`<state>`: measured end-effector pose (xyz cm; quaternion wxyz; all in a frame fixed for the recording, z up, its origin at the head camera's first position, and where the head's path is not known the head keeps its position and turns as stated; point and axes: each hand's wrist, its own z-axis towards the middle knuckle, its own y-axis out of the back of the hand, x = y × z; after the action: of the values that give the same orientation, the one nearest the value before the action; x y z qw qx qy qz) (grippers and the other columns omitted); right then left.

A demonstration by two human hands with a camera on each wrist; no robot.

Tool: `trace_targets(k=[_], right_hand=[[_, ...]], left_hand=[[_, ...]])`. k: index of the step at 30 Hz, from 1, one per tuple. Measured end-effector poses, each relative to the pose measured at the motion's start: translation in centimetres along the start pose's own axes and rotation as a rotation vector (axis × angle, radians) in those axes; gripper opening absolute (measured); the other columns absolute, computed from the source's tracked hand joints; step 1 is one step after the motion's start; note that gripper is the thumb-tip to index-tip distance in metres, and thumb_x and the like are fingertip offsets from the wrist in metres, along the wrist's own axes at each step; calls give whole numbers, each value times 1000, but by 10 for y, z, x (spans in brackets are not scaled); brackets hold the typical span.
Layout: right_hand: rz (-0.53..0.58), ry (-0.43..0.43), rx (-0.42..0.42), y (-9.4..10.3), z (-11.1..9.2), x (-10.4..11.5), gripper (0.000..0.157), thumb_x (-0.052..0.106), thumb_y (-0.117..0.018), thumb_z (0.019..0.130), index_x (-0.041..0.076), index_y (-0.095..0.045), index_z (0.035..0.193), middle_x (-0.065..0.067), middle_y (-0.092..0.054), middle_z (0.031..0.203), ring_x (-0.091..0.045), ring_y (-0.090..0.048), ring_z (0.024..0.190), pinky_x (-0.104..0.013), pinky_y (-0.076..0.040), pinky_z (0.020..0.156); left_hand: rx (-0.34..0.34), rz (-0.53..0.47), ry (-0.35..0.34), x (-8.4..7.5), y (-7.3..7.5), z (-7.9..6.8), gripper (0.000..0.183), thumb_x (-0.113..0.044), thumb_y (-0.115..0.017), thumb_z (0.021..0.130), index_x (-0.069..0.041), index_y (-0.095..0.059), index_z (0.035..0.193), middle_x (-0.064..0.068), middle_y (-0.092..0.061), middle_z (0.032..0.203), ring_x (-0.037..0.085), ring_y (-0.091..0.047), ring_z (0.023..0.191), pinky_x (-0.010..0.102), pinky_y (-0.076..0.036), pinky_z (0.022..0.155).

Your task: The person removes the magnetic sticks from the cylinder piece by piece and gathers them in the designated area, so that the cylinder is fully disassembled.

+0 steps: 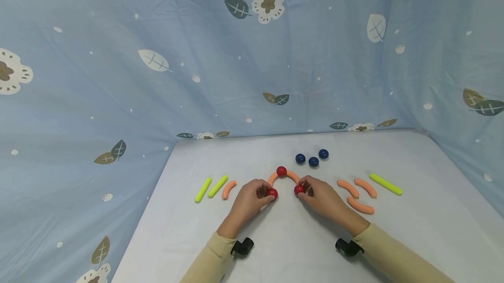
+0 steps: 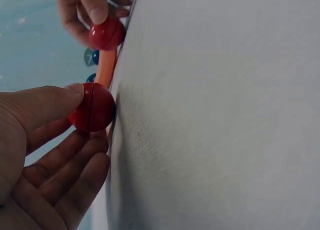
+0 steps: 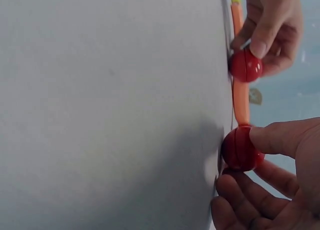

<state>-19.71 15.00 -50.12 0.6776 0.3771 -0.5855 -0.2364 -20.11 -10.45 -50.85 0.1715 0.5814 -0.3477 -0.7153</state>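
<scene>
On the white table two curved orange pieces, a left one [image 1: 272, 178] and a right one [image 1: 293, 176], form an arch with a red ball [image 1: 281, 171] at its top. My left hand [image 1: 252, 196] pinches a second red ball [image 2: 93, 108] between thumb and fingers at the arch's left foot. At the right foot, my right hand [image 1: 320, 195] pinches a third red ball [image 3: 242, 149] the same way. Both held balls show a thin seam line and sit close over the table. The hands face each other, a short gap between them.
Two yellow-green sticks [image 1: 203, 190] and one curved orange piece [image 1: 229, 190] lie to the left. Right of the hands are several curved orange pieces [image 1: 360, 205] and a yellow-green stick [image 1: 386, 184]. Three dark blue balls [image 1: 313, 162] lie behind the arch, before a blue patterned curtain [image 1: 220, 55].
</scene>
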Motion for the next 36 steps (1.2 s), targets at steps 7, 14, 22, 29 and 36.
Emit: trace_targets(k=[7, 14, 22, 29, 36], right_hand=[[117, -39, 54, 3, 14, -9, 32, 14, -74, 93, 12, -67, 124, 1, -67, 107, -14, -62, 92, -31, -55, 77], [166, -26, 52, 4, 25, -12, 34, 10, -70, 95, 12, -67, 129, -4, -67, 119, -21, -64, 104, -41, -56, 88], [154, 0, 19, 0, 30, -10, 35, 8, -69, 95, 13, -67, 130, -7, -68, 122, -24, -64, 106, -44, -55, 92], [114, 28, -38, 1, 20, -7, 37, 8, -71, 93, 13, -66, 129, -9, -62, 129, -27, -63, 113, -47, -55, 96], [109, 120, -113, 1, 3, 3, 34, 4, -74, 90, 11, -69, 122, -5, -64, 121, -27, -63, 111, -49, -54, 96]], left_hand=[[18, 23, -43, -5, -3, -7, 22, -27, -84, 86, -18, -71, 101, -9, -64, 91, 7, -60, 82, 22, -53, 73], [45, 39, -76, -12, -9, -12, 21, -25, -84, 86, -18, -72, 102, -10, -63, 87, 4, -58, 78, 21, -52, 70], [38, 48, -110, -15, -16, -14, 19, -23, -85, 86, -20, -73, 100, -13, -60, 80, -1, -54, 71, 18, -48, 64], [18, 28, -76, -14, -7, -13, 20, -23, -82, 88, -16, -74, 105, -9, -62, 84, 4, -57, 76, 21, -50, 68], [-86, 74, -19, -3, 3, -6, 30, -26, -80, 90, -19, -72, 118, -3, -62, 106, 13, -61, 91, 28, -54, 77]])
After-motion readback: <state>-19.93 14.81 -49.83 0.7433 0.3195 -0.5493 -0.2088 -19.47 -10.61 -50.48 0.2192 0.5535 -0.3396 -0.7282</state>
